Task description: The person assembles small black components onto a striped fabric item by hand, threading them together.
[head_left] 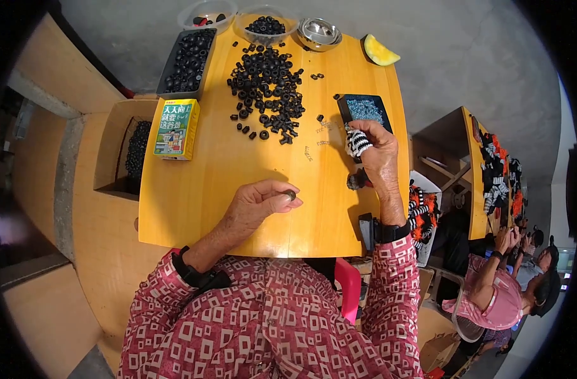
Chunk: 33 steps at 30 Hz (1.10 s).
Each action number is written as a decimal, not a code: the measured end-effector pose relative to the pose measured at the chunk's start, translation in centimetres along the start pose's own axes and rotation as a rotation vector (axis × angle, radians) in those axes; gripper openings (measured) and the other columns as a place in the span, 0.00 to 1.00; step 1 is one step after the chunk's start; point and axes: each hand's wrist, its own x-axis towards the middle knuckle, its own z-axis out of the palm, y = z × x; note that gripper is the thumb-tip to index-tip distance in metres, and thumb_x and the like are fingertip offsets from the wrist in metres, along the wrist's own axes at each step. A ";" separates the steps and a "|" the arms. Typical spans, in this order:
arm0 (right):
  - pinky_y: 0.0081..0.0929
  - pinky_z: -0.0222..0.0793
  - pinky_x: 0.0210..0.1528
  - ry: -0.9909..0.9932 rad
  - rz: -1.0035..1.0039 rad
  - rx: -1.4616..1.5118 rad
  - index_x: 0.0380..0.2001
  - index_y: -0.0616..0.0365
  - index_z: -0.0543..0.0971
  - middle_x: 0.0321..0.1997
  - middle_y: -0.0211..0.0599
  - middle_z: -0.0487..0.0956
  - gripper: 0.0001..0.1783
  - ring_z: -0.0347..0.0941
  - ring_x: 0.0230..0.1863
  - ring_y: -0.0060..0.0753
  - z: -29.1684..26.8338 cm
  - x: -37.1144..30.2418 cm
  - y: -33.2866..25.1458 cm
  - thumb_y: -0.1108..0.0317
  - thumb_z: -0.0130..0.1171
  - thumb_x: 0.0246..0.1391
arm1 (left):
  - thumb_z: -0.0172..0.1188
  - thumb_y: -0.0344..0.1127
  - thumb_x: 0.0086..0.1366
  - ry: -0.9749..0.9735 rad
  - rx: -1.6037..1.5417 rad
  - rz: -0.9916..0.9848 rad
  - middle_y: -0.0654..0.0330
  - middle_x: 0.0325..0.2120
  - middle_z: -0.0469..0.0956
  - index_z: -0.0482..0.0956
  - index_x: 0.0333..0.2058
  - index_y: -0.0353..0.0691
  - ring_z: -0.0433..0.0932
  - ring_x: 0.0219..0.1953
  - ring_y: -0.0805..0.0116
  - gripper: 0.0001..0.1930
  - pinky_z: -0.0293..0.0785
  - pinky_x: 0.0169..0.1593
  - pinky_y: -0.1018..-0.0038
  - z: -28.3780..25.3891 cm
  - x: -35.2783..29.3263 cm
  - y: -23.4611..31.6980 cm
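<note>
My left hand (258,206) is over the near middle of the table, its thumb and fingers pinching a small dark round piece (291,195). Farther right, my right hand (380,151) is closed around a black-and-white striped knitted piece (358,144). Its fingertips reach the near edge of a dark tray (382,102) of small silvery-blue metal bits, possibly screws. Whether those fingertips pinch one of the bits is too small to see. Several small black plastic parts (266,82) lie loosely heaped at the table's far middle.
A black bin (161,88) of dark round parts and a yellow-green carton (192,146) line the left side. Clear bowls (291,31), a metal bowl (320,45) and a fruit wedge (380,53) are along the back. A white bin (432,183) of striped pieces stands right; co-workers sit beyond.
</note>
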 end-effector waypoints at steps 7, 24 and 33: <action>0.21 0.75 0.44 0.014 -0.167 -0.252 0.44 0.65 0.82 0.38 0.36 0.82 0.16 0.79 0.38 0.26 0.5 -0.2 -0.5 0.86 0.60 0.52 | 0.58 0.35 0.71 0.017 0.016 0.017 0.56 0.44 0.83 0.78 0.50 0.33 0.82 0.49 0.66 0.14 0.77 0.55 0.72 0.2 0.0 0.1; 0.41 0.75 0.39 -0.080 -0.370 -0.596 0.40 0.60 0.83 0.34 0.47 0.80 0.14 0.79 0.36 0.53 3.8 2.3 -2.9 0.76 0.64 0.47 | 0.58 0.32 0.70 0.013 0.031 0.026 0.54 0.44 0.82 0.78 0.51 0.31 0.82 0.50 0.64 0.14 0.77 0.56 0.70 0.0 0.0 0.0; 0.42 0.76 0.42 -0.206 -0.318 -0.852 0.35 0.59 0.81 0.39 0.44 0.78 0.11 0.78 0.42 0.52 6.6 4.3 -0.6 0.74 0.65 0.45 | 0.58 0.32 0.70 0.003 0.038 -0.011 0.54 0.45 0.82 0.77 0.51 0.30 0.82 0.50 0.63 0.15 0.77 0.57 0.70 0.0 -0.2 -0.1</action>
